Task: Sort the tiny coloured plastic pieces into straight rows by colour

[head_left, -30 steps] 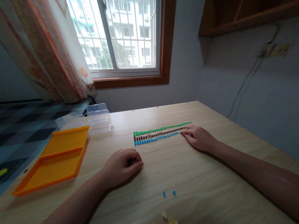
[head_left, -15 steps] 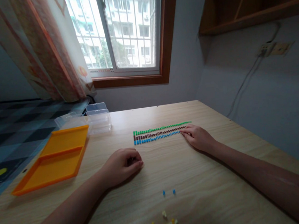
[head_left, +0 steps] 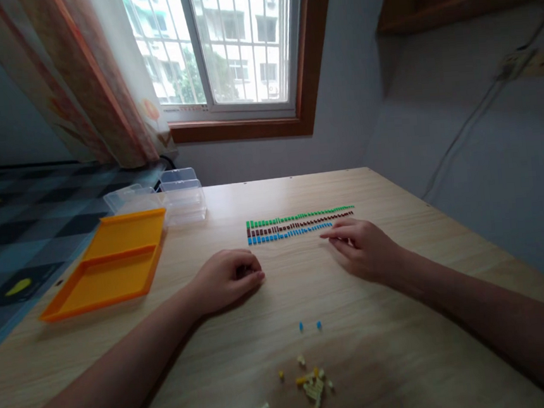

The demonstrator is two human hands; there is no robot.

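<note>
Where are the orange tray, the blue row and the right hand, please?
Orange tray [head_left: 112, 281], head view: floor of nearer compartment.
Blue row [head_left: 290, 233], head view: around its middle.
Right hand [head_left: 366, 248], head view: back of the hand.

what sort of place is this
Probably a room in a home, perhaps a bedroom: a window with a patterned curtain, what looks like a bed with a checked cover, and a wooden table.

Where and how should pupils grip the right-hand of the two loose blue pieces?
The small blue piece is probably best pinched by its opposite sides, from above and the right: it looks blocky, and its blue neighbour sits apart on the left. Which way it faces is unclear.
</note>
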